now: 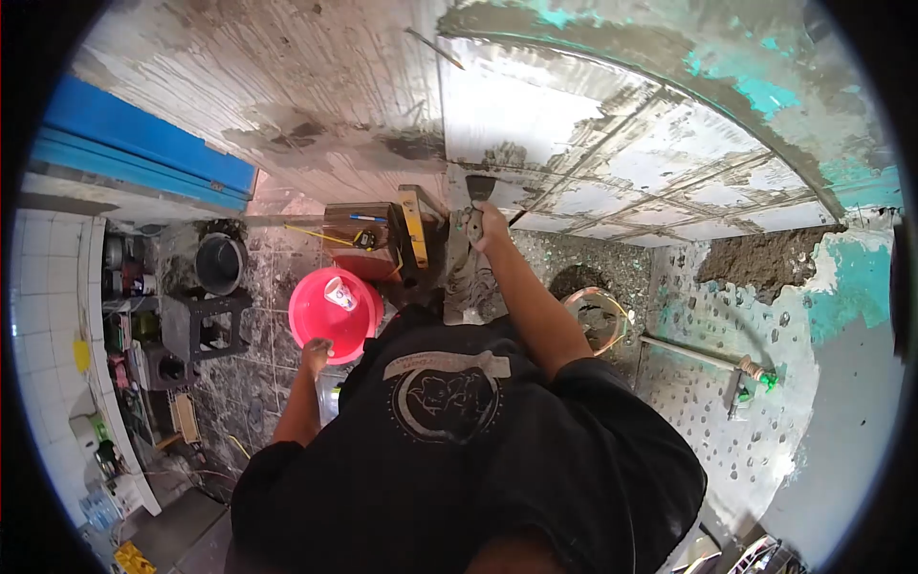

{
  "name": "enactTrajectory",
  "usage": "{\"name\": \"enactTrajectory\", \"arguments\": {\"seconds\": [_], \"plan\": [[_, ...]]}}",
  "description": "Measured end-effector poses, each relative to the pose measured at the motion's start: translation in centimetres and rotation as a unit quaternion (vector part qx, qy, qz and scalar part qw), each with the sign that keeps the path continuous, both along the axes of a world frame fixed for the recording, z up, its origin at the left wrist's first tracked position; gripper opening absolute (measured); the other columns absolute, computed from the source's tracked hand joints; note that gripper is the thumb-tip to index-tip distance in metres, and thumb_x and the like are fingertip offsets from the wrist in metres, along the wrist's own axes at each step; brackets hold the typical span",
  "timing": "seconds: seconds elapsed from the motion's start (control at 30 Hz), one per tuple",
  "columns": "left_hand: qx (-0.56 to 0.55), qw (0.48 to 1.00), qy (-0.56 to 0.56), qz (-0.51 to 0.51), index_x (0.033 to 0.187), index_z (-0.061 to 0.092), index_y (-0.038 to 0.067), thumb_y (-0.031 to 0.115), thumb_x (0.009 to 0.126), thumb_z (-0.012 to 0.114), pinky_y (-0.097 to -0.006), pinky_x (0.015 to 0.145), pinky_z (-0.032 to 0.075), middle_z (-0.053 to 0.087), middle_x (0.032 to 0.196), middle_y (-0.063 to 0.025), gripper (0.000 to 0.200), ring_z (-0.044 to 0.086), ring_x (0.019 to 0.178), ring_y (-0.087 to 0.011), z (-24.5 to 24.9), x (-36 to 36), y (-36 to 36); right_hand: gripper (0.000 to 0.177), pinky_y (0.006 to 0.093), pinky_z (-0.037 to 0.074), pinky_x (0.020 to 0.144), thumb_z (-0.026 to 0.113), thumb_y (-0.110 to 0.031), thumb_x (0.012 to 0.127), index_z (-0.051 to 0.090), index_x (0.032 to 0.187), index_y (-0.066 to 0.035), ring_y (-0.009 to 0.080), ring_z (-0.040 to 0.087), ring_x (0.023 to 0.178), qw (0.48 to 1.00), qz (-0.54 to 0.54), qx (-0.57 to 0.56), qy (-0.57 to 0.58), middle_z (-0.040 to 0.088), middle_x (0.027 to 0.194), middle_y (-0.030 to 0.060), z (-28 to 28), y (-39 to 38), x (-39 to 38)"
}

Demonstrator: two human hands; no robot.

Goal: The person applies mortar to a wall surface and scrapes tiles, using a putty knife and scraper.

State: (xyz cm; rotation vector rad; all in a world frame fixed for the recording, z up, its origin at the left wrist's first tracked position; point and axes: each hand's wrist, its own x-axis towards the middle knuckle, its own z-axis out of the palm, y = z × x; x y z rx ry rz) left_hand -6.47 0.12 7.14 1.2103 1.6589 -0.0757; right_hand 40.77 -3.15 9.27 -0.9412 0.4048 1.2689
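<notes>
Tiled wall (583, 124) — scraper (479, 188) handle hidden

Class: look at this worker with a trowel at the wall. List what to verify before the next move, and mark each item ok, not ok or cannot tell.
1. Grip of the right hand on the trowel: ok, fingers closed round the handle.
2. Trowel blade against the wall tile: ok, it meets the tile's lower edge.
3. Mortar loaded on the blade: cannot tell, too small.
4. Left hand at the red bucket: ok, at its rim; whether it grips the rim, cannot tell.
5. Cup in the bucket: ok, lying inside.
6. Yellow level close by: ok, just beside the right hand.
</notes>
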Motion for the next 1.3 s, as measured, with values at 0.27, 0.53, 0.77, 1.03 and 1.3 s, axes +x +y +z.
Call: {"name": "enactTrajectory", "arguments": {"seconds": [0.27, 0.53, 0.77, 1.03, 1.3], "plan": [[-0.069, 0.987, 0.015, -0.146, 0.085, 0.055, 0.007, 0.027, 0.076, 0.056, -0.0253, 0.038, 0.031, 0.053, 0.061, -0.0040, 0.022, 0.044, 0.046, -0.0120, -6.6, -10.4, 4.0, 0.007, 0.0244, 0.039, 0.038, 0.046, -0.014, 0.080, 0.044, 0.084, -0.009, 0.0118, 0.045, 0.047, 0.996, -0.012, 0.061, -0.070, 0.048, 0.067, 0.0014, 7.4, -2.2, -1.8], [-0.015, 0.990, -0.054, -0.131, 0.085, 0.057, 0.003, 0.026, 0.076, 0.056, -0.0260, 0.046, 0.040, 0.056, 0.064, -0.0060, 0.024, 0.050, 0.051, -0.0136, -5.9, -3.6, 12.9, 0.009, 0.0290, 0.041, 0.039, 0.047, -0.015, 0.079, 0.046, 0.083, -0.007, 0.0167, 0.051, 0.051, 0.979, -0.028, -0.154, -0.132, 0.051, 0.068, 0.0059, -4.4, -8.4, 2.7], [0.082, 0.980, -0.061, -0.173, 0.084, 0.056, -0.001, 0.022, 0.077, 0.057, -0.0251, 0.050, 0.042, 0.057, 0.065, -0.0069, 0.024, 0.053, 0.056, -0.0139, -1.8, -2.9, 17.1, 0.011, 0.0309, 0.039, 0.040, 0.051, -0.013, 0.073, 0.049, 0.080, -0.004, 0.0184, 0.049, 0.048, 0.932, -0.084, -0.218, -0.276, 0.050, 0.064, 0.0071, -8.0, -6.1, 5.2], [0.009, 0.952, -0.024, -0.307, 0.084, 0.056, 0.003, 0.020, 0.076, 0.057, -0.0257, 0.036, 0.033, 0.055, 0.061, -0.0059, 0.019, 0.047, 0.044, -0.0126, -4.0, -12.0, 14.9, 0.012, 0.0286, 0.037, 0.036, 0.051, -0.012, 0.072, 0.051, 0.082, -0.005, 0.0154, 0.045, 0.041, 0.959, -0.016, -0.162, -0.232, 0.047, 0.055, 0.0060, -5.3, -4.5, -2.9], [0.026, 0.979, 0.069, -0.188, 0.082, 0.058, 0.002, 0.016, 0.076, 0.056, -0.0264, 0.048, 0.037, 0.055, 0.063, -0.0042, 0.015, 0.049, 0.053, -0.0111, 3.9, -5.7, 12.9, 0.004, 0.0294, 0.042, 0.038, 0.047, -0.010, 0.075, 0.046, 0.078, -0.006, 0.0160, 0.048, 0.044, 0.994, -0.050, -0.092, -0.030, 0.048, 0.058, 0.0053, -15.2, -8.1, 6.3]]}}
